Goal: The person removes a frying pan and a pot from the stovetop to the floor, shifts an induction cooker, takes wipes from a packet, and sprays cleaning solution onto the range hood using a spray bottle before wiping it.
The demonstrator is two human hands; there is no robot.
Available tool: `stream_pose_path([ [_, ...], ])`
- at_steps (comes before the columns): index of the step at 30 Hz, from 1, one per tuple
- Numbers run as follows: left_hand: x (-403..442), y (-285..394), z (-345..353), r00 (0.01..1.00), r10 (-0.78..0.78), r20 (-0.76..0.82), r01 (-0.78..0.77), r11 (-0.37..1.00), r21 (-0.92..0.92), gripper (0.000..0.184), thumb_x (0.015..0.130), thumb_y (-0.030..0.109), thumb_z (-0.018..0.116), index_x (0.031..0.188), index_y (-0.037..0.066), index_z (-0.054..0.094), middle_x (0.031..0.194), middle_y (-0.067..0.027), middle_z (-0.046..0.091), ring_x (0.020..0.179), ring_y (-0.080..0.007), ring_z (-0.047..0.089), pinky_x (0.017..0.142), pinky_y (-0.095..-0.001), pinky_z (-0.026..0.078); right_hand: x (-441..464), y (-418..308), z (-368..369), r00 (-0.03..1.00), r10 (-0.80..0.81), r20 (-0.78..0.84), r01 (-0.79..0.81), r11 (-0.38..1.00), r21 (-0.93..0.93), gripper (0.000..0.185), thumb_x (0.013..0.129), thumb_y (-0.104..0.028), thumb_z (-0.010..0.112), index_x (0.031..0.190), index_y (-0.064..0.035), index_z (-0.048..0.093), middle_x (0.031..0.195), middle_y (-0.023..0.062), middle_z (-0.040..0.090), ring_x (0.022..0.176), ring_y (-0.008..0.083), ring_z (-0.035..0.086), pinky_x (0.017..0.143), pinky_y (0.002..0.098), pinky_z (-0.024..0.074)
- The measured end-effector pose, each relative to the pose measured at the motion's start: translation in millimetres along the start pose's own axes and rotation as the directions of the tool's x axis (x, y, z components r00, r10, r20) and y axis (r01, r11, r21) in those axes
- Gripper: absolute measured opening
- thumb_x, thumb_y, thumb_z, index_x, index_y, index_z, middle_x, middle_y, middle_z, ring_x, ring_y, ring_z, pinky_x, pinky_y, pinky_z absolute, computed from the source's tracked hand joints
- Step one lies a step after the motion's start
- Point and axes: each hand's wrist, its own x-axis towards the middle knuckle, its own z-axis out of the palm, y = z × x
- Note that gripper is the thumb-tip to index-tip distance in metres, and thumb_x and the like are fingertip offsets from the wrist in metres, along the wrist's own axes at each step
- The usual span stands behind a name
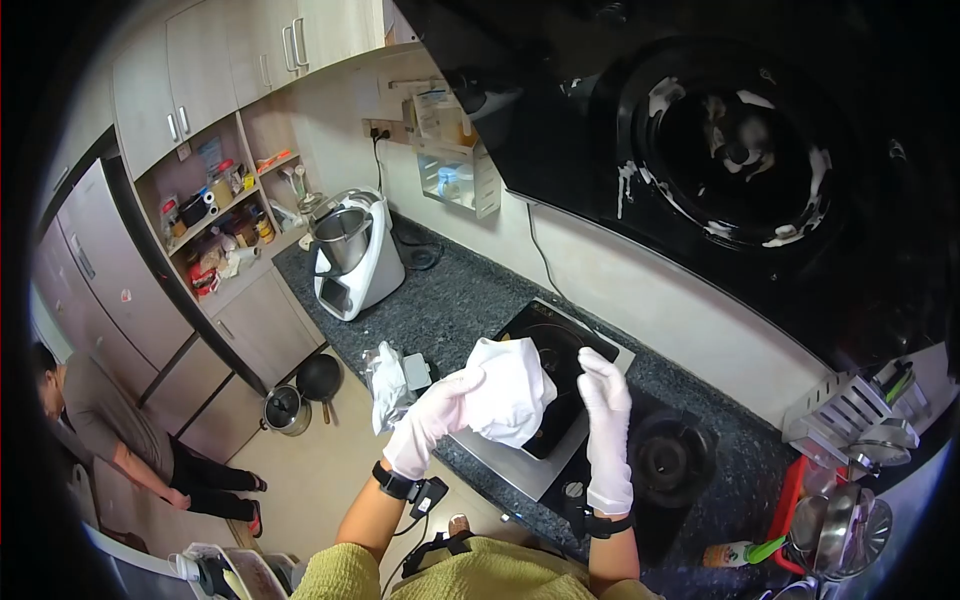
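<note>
A crumpled white cloth (pixel 508 392) is gripped in my left hand (pixel 432 424), which wears a thin whitish glove. The cloth hangs over the cooktop (pixel 505 468), covering part of its black glass. To the right of the cloth, apart from it, my gloved right hand (pixel 605 415) is raised with fingers extended and nothing in it. Above, a black range hood (pixel 560 150) has streaks of white foam (pixel 800 220) around its round intake. Left of my left hand, a clear and white plastic packet (pixel 388 385) lies at the counter edge.
A white food processor (pixel 370 265) stands farther along the dark counter (pixel 445 295). A gas burner (pixel 668 458) is right of my right hand. Metal bowls (pixel 835 530) and a bottle (pixel 728 554) sit at lower right. Pots (pixel 287 410) stand on the floor; a person (pixel 130 430) is at left.
</note>
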Motion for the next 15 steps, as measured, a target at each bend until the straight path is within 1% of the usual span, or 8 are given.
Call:
stream_pose_path([
  [3, 2.4, -3.6, -2.1, 0.999, -0.017, 0.051, 0.022, 0.997, -0.081, 0.054, 0.093, 0.021, 0.058, 0.137, -0.003, 0.039, 0.132, -0.0172, 0.053, 0.12, -0.0304, 0.054, 0.102, -0.0456, 0.043, -3.1, 2.2, 0.5, 0.993, 0.03, 0.118, -0.02, 0.997, -0.079, 0.052, 0.091, -0.025, 0.064, 0.134, -0.0044, 0.044, 0.133, 0.0127, 0.051, 0.123, 0.0226, 0.047, 0.106, 0.0371, 0.0343],
  [4, 5.3, -5.3, -9.1, 0.997, -0.038, 0.066, 0.045, 0.992, -0.114, 0.053, 0.093, 0.021, 0.057, 0.138, -0.003, 0.039, 0.132, -0.0175, 0.053, 0.121, -0.0307, 0.053, 0.102, -0.0459, 0.043, -2.5, 4.8, 0.2, 0.985, 0.109, 0.131, -0.111, 0.994, 0.006, 0.053, 0.091, -0.029, 0.064, 0.134, -0.004, 0.046, 0.132, 0.0128, 0.051, 0.123, 0.0231, 0.047, 0.106, 0.0367, 0.0345],
  [6, 5.5, -8.6, -17.0, 0.997, -0.058, 0.052, 0.065, 0.989, -0.133, 0.052, 0.094, 0.02, 0.056, 0.138, -0.003, 0.039, 0.132, -0.0179, 0.053, 0.121, -0.0306, 0.053, 0.102, -0.0463, 0.043, -0.5, 3.9, 0.3, 0.977, 0.162, 0.136, -0.168, 0.985, 0.037, 0.051, 0.091, -0.031, 0.063, 0.131, -0.0021, 0.049, 0.133, 0.0131, 0.051, 0.123, 0.0234, 0.048, 0.106, 0.0357, 0.0348],
  [9, 8.7, -7.5, -11.6, 0.999, -0.054, -0.003, 0.053, 0.996, -0.072, 0.052, 0.094, 0.019, 0.056, 0.137, -0.003, 0.039, 0.131, -0.0182, 0.053, 0.121, -0.0295, 0.054, 0.102, -0.0458, 0.044, 5.5, 27.3, -3.3, 0.986, 0.163, 0.044, -0.167, 0.978, 0.127, 0.048, 0.091, -0.029, 0.063, 0.128, 0.0003, 0.051, 0.135, 0.0149, 0.049, 0.123, 0.0238, 0.048, 0.106, 0.0348, 0.0354],
  [12, 8.3, -8.3, -7.4, 0.998, -0.06, -0.035, 0.061, 0.997, 0.042, 0.052, 0.093, 0.021, 0.058, 0.136, -0.004, 0.041, 0.13, -0.0183, 0.054, 0.119, -0.0281, 0.055, 0.101, -0.0439, 0.045, 19.6, 31.6, 6.2, 0.955, 0.205, 0.216, -0.212, 0.977, 0.009, 0.042, 0.091, -0.023, 0.064, 0.122, 0.0027, 0.054, 0.135, 0.0168, 0.05, 0.123, 0.0239, 0.049, 0.107, 0.0344, 0.036],
  [13, 10.2, -9.7, -15.3, 0.996, -0.07, -0.054, 0.075, 0.993, 0.095, 0.053, 0.093, 0.022, 0.058, 0.135, -0.004, 0.041, 0.13, -0.0183, 0.054, 0.119, -0.0276, 0.055, 0.1, -0.043, 0.045, 25.7, 41.7, 14.2, 0.945, 0.198, 0.261, -0.215, 0.976, 0.038, 0.032, 0.088, -0.013, 0.066, 0.114, 0.0032, 0.057, 0.133, 0.0174, 0.052, 0.121, 0.0247, 0.051, 0.105, 0.0336, 0.0383],
  [14, 9.7, -9.3, -19.6, 0.994, -0.079, -0.073, 0.089, 0.985, 0.15, 0.053, 0.093, 0.022, 0.059, 0.135, -0.005, 0.042, 0.129, -0.0183, 0.055, 0.119, -0.0272, 0.055, 0.1, -0.0422, 0.045, 30.2, 52.0, 21.7, 0.962, 0.139, 0.237, -0.169, 0.979, 0.112, 0.023, 0.085, -0.006, 0.068, 0.105, 0.0022, 0.06, 0.128, 0.0167, 0.056, 0.117, 0.0241, 0.055, 0.102, 0.0329, 0.0415],
  [15, 8.9, -7.2, -19.2, 0.989, -0.049, -0.141, 0.078, 0.976, 0.203, 0.054, 0.092, 0.025, 0.06, 0.134, -0.004, 0.043, 0.129, -0.0173, 0.055, 0.119, -0.0265, 0.055, 0.099, -0.0407, 0.046, 30.4, 57.1, 23.2, 0.981, 0.104, 0.164, -0.126, 0.984, 0.128, 0.02, 0.084, -0.004, 0.068, 0.103, 0.0013, 0.061, 0.126, 0.0161, 0.058, 0.115, 0.0234, 0.056, 0.1, 0.0331, 0.0429],
])
